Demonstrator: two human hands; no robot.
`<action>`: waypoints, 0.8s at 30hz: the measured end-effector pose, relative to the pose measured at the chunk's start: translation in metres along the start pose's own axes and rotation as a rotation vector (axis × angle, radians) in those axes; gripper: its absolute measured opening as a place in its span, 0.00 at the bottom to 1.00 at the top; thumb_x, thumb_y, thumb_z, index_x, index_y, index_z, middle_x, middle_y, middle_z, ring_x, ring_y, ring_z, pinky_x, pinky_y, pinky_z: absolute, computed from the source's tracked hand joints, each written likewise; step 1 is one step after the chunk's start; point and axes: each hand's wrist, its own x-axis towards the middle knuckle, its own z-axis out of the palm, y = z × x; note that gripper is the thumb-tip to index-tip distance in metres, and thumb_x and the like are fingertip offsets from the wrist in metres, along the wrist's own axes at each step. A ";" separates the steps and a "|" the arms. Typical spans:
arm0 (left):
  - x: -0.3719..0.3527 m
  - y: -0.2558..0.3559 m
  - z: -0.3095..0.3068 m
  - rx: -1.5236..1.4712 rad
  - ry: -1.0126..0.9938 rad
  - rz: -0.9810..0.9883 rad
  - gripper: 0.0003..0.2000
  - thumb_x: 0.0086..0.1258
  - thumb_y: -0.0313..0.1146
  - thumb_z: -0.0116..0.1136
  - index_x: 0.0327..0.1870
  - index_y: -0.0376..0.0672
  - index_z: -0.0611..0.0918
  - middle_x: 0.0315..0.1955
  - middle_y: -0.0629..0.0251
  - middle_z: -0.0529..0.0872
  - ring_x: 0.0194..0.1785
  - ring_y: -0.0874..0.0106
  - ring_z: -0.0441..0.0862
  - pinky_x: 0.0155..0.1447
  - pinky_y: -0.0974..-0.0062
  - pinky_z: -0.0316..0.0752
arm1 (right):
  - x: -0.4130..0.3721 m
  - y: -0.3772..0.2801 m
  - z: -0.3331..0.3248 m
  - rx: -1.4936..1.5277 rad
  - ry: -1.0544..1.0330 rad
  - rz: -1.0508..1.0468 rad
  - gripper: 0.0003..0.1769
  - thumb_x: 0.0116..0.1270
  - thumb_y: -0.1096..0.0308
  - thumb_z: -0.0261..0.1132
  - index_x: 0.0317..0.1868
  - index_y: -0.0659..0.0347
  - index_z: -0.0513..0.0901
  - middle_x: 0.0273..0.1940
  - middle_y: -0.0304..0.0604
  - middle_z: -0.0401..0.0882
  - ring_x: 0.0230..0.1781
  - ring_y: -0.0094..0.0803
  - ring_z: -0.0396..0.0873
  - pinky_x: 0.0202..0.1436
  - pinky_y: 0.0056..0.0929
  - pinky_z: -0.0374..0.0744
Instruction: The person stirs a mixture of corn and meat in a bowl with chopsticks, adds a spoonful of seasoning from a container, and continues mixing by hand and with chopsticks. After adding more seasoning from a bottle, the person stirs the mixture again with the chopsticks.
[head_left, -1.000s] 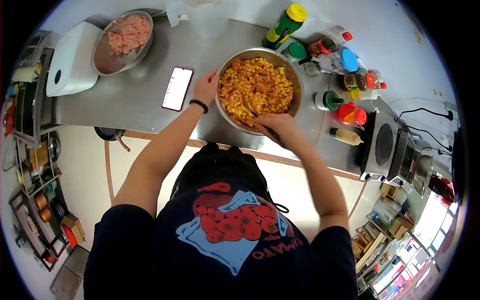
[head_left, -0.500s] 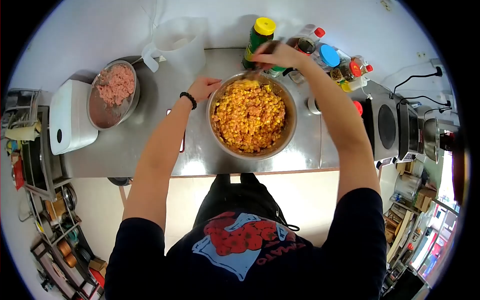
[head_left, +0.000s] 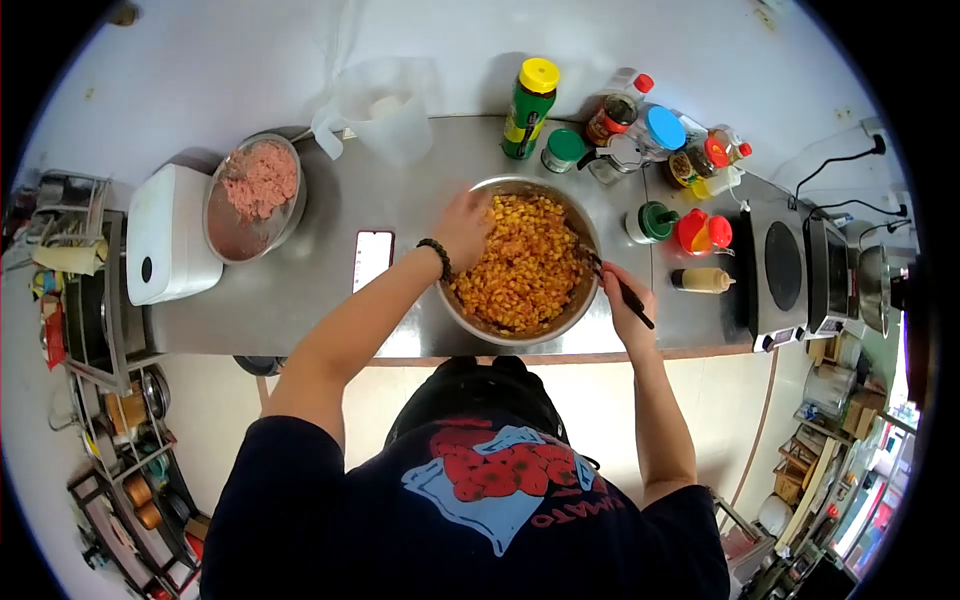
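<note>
A steel mixing bowl (head_left: 588, 318) stands on the counter in front of me, full of glossy yellow corn kernels (head_left: 525, 265) mixed with reddish bits. My left hand (head_left: 466, 228), with a dark beaded bracelet at the wrist, reaches over the bowl's left rim; its fingers are blurred and partly hidden. At the right rim, my right hand (head_left: 625, 305) is closed round a utensil with a black handle (head_left: 635, 303). That utensil slants down into the bowl, its slotted or forked head partly buried in the corn.
Left of the bowl lie a phone (head_left: 373, 262) and a bowl of pink minced meat (head_left: 262, 180), beside a white appliance (head_left: 172, 235). A clear jug (head_left: 385, 115) stands behind. Seasoning bottles (head_left: 530, 108) line the back right, near a squeeze bottle (head_left: 702, 280) and a hot plate (head_left: 782, 260).
My right hand has moved with the utensil from the bowl's far rim to its right side. My left hand has shifted from the rim's outside to over the bowl. The view has shifted slightly.
</note>
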 end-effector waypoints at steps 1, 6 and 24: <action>0.005 0.007 -0.007 -0.025 -0.346 0.230 0.18 0.62 0.31 0.50 0.55 0.41 0.75 0.52 0.50 0.75 0.56 0.57 0.71 0.60 0.63 0.67 | 0.002 -0.007 -0.005 0.002 0.009 0.007 0.13 0.67 0.69 0.59 0.46 0.70 0.80 0.36 0.46 0.84 0.37 0.27 0.81 0.41 0.22 0.78; 0.011 -0.025 -0.013 -0.358 0.085 0.032 0.15 0.66 0.36 0.50 0.51 0.43 0.79 0.48 0.55 0.78 0.51 0.58 0.75 0.56 0.66 0.70 | 0.026 -0.056 -0.015 0.017 -0.339 -0.196 0.10 0.62 0.69 0.63 0.42 0.64 0.83 0.35 0.49 0.83 0.35 0.36 0.81 0.40 0.28 0.77; -0.009 -0.073 0.012 -0.822 0.424 -0.670 0.18 0.65 0.42 0.57 0.45 0.33 0.81 0.31 0.61 0.87 0.35 0.76 0.81 0.41 0.77 0.73 | 0.109 0.028 -0.004 0.073 -0.328 -0.066 0.09 0.60 0.67 0.66 0.40 0.59 0.85 0.35 0.40 0.84 0.36 0.23 0.81 0.40 0.22 0.78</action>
